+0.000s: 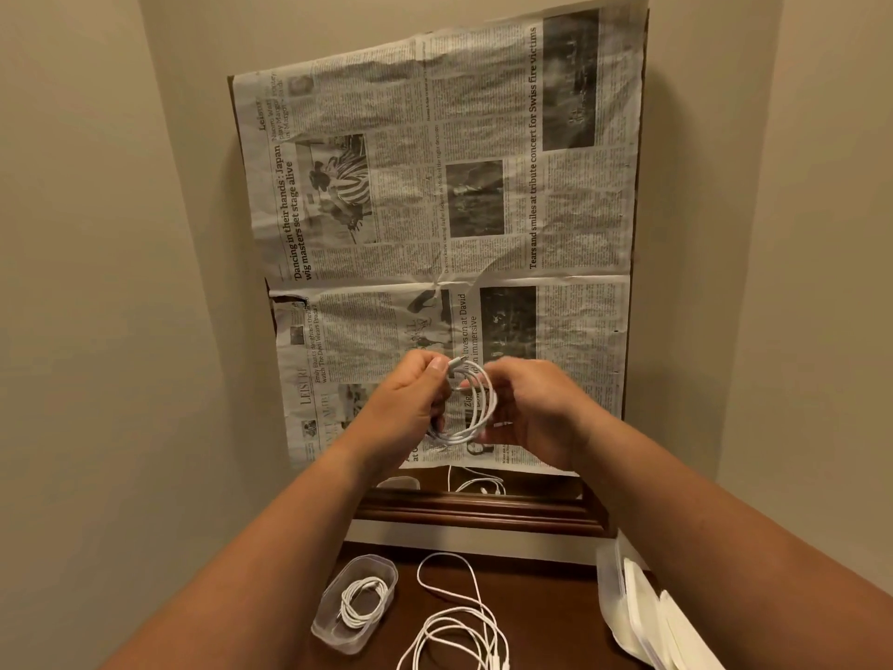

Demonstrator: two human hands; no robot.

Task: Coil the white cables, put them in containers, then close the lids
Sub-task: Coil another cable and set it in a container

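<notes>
A coiled white cable (476, 408) hangs in the air in front of the newspaper-covered mirror, held between both hands. My left hand (406, 403) pinches its plug end at the top left. On the coil's right side my right hand (536, 408) grips the loops. Below, on the dark wooden table (546, 616), an open clear plastic container (355, 602) holds another coiled white cable (362, 604). To its right several loose white cables (459, 626) lie tangled on the wood.
A stack of clear lids and containers (633, 606) sits at the table's right edge. The mirror is covered with newspaper (444, 210); its wooden frame (478, 515) stands at the table's back. Beige walls close in on both sides.
</notes>
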